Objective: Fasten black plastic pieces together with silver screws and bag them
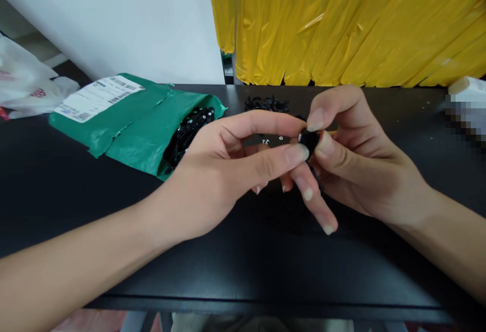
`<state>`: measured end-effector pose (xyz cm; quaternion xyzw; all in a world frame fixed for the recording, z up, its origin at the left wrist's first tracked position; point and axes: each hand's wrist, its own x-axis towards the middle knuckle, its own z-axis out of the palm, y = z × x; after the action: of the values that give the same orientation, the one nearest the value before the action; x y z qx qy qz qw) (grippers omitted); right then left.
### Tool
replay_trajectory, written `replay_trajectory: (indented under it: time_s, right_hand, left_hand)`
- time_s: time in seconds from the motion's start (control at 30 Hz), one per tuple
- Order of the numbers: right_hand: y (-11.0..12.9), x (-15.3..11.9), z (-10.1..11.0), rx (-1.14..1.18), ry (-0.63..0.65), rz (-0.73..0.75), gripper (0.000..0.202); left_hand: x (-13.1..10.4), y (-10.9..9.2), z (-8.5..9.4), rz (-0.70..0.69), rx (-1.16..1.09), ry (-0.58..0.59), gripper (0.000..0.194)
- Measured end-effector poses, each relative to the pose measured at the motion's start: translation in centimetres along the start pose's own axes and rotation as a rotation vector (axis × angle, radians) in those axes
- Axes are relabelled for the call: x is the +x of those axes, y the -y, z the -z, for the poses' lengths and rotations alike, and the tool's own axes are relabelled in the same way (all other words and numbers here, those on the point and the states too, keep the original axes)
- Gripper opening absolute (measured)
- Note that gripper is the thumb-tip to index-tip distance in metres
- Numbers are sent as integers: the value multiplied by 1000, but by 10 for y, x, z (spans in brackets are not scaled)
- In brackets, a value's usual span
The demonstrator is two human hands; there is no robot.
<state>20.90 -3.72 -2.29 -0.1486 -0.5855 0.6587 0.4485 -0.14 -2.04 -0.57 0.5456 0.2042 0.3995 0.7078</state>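
Note:
A small, glossy black piece (308, 140) is pinched between both my hands above the dark table; its exact kind is hard to make out. My left hand (228, 165) grips it with thumb and index finger from the left. From the other side, my right hand (360, 155) holds it between thumb and index finger. A thin dark strip hangs below the right fingers, partly hidden. Behind the hands lies a heap of black pieces (267, 103), with small white bits (265, 141) on the table nearer by.
On the left, a torn green mailing bag (132, 124) lies with its mouth towards my left hand, full of black pieces (192, 127). A white plastic bag (30, 76) sits farther left. Yellow plastic sheeting (341, 28) hangs behind the table (266, 271). A whitish object (469, 94) stands far right.

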Motion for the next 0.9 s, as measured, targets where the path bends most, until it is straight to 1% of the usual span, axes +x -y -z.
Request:
replay_trajectory:
  time_s: [0.1, 0.23, 0.33, 0.4, 0.43, 0.47, 0.53, 0.57, 0.6, 0.63, 0.67, 0.7, 0.73, 0.83, 0.9]
  right_hand:
    - [1, 1, 0, 0, -18, -49, 11]
    - [0, 4, -4, 83, -19, -18, 11]
    - [0, 6, -6, 111, -29, -39, 12]
    - [0, 6, -6, 98, -36, -72, 17]
    - [0, 7, -5, 71, -48, -88, 22]
    - [0, 7, -4, 32, -68, -100, 28]
    - [1, 8, -2, -49, -132, -111, 37]
    - [2, 9, 0, -83, -177, -112, 39]
    - [3, 9, 1, -106, -226, -115, 39]
    - [4, 9, 2, -121, -272, -117, 39]
    - [5, 9, 3, -134, -312, -120, 37]
    - [5, 10, 4, -147, -343, -121, 36]
    - [6, 10, 5, -158, -367, -124, 34]
    - [7, 10, 7, -179, -401, -128, 29]
    - [7, 10, 7, -188, -413, -125, 27]
  left_hand:
    - [1, 1, 5, -15, 8, 38, 10]
    - [3, 2, 4, -76, 131, 32, 5]
    - [5, 0, 0, -132, 194, 22, 11]
    - [7, -6, 1, -200, 298, -32, 15]
    - [8, -11, 4, -255, 390, -68, 16]
    - [9, -18, 9, -326, 523, -148, 14]
    - [11, -38, 26, -500, 921, -287, 15]
    - [11, -49, 37, -521, 1148, -367, 12]
    - [11, -60, 49, -556, 1357, -409, 15]
    - [11, -70, 61, -545, 1533, -394, 22]
    - [11, -78, 72, -529, 1653, -372, 29]
    - [11, -85, 81, -443, 1748, -314, 35]
    - [11, -89, 88, -401, 1797, -278, 38]
    - [10, -90, 97, -225, 1872, -70, 39]
    - [9, -87, 99, -143, 1904, 27, 38]
